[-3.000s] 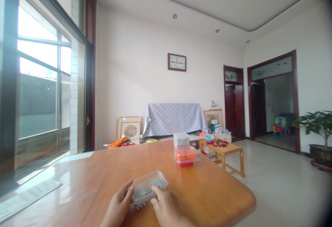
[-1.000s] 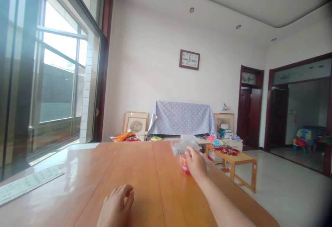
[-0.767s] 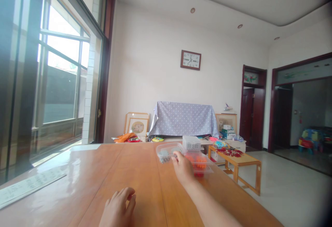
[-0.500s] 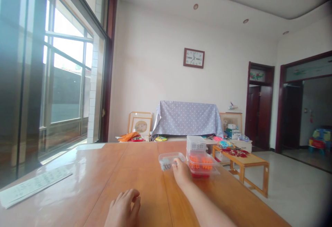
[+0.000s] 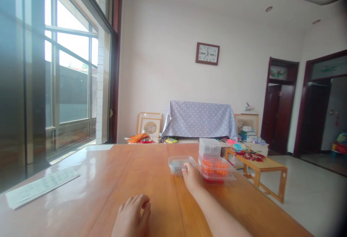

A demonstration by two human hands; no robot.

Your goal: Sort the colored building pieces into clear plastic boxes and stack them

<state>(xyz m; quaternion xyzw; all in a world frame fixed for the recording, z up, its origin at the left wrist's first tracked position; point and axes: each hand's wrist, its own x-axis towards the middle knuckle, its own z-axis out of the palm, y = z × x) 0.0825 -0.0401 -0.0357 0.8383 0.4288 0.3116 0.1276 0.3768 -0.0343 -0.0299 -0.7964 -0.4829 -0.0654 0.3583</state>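
Note:
My right hand (image 5: 192, 176) is closed on the near right rim of a shallow clear plastic container (image 5: 173, 160). Small grey pieces (image 5: 176, 168) lie in the container, too blurred to name. My left hand (image 5: 133, 211) rests near the front of the table, fingers loosely curled, thumb apart, holding nothing. Just right of the right hand, a clear box of orange pieces (image 5: 214, 166) sits above a red layer (image 5: 213, 180). A whitish translucent box (image 5: 209, 147) stands at the back of that group.
The wooden table (image 5: 141, 172) fills the foreground. Papers with writing (image 5: 42, 188) lie on its left side. Beyond its right edge stands a low wooden stand (image 5: 257, 172) with red cloth (image 5: 252, 156) on it. A dotted cloth (image 5: 200, 119) covers something by the wall.
The whole view has shifted a little. My right hand stays at the container's rim, and my left hand keeps its loose curl on the table.

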